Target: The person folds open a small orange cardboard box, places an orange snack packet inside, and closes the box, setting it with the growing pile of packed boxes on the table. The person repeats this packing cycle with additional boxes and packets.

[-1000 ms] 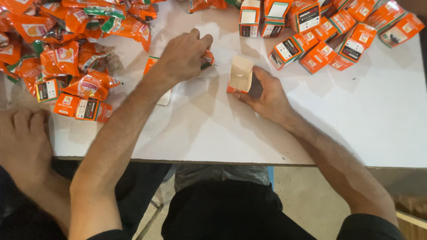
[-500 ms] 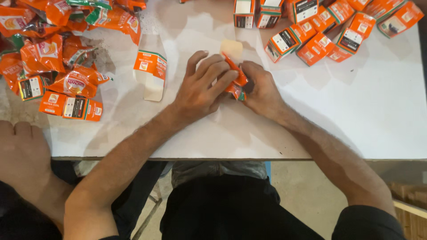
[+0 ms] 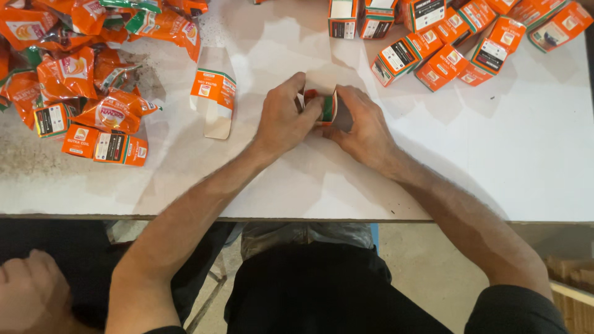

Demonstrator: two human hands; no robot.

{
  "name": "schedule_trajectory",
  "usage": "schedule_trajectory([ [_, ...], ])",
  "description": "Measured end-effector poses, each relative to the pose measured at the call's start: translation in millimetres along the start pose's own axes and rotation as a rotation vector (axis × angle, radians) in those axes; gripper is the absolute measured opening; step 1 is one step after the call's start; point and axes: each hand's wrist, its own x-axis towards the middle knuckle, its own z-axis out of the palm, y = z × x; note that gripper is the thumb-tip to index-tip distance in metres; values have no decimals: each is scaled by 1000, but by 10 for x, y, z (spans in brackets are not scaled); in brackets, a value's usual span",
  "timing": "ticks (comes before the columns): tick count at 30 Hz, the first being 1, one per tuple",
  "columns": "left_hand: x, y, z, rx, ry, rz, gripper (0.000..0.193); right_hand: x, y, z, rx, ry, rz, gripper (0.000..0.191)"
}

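- Far left of the white table top (image 3: 526, 167): loose heap of crinkled orange foil sachets (image 3: 80, 80), well apart from both hands
- Lower left corner, below the table edge: another person's hand (image 3: 28, 294), resting off the table and touching nothing on it
- Left of centre: one flattened orange-and-white card carton blank (image 3: 213, 93), long axis running away from the person, near the left hand but not touching it
- Left hand (image 3: 281, 120): fingers curled and closed onto the left side of the small orange, green and white card box (image 3: 327, 106), thumb toward the person
- The box sits at table centre, pinched between the two hands, just above or on the surface; cannot tell which. Visible face stands upright, long axis roughly vertical in the head view
- Right hand (image 3: 365, 124): fingers closed on the right side and back of the same box, touching it; both hands equally near, grip narrow, box mostly hidden by fingers
- Upper right: cluster of finished orange card boxes with white label panels (image 3: 445, 37), lying at mixed angles, apart from the right hand
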Motion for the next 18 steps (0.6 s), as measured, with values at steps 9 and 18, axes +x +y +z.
schedule_trajectory([
  [9,-23,-172,-36,-366,-98,66,16,-135,42,24,-238,69,-264,55],
  [18,97,-257,-119,-519,-235,-113,14,-126,66,45,-152,94,-308,43],
])
